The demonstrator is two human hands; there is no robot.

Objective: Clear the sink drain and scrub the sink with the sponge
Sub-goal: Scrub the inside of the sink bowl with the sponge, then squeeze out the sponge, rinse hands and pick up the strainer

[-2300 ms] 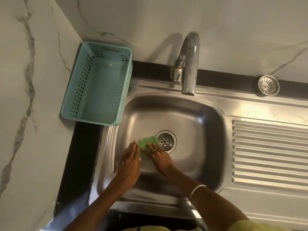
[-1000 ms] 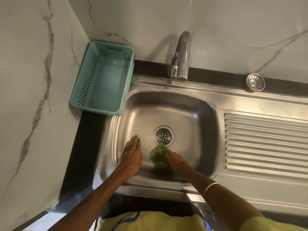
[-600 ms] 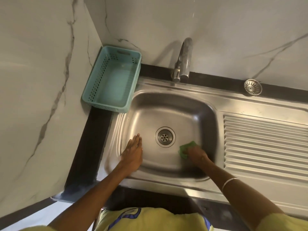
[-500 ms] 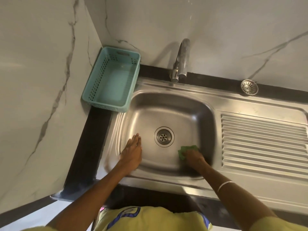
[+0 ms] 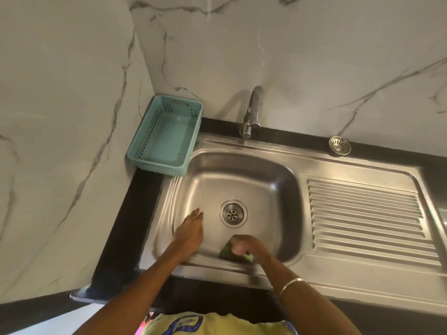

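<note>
The steel sink point(image 5: 244, 163) has a round drain point(image 5: 233, 213) in the middle of its floor, with nothing lying on it. My right hand point(image 5: 246, 245) grips a green sponge point(image 5: 226, 252) against the near wall of the basin, just in front of the drain. Most of the sponge is hidden under the fingers. My left hand point(image 5: 189, 232) lies flat on the basin floor to the left of the drain, fingers straight and together. A loose metal strainer point(image 5: 339, 145) sits on the black ledge at the back right.
A teal plastic basket point(image 5: 167, 139) stands on the black counter at the sink's back left corner. The tap point(image 5: 252, 111) rises behind the basin. A ribbed drainboard point(image 5: 367, 218) lies to the right. Marble walls close in the left and back.
My right hand has slid the sponge from the basin's right side back toward the near wall in front of the drain. The left hand has stayed put.
</note>
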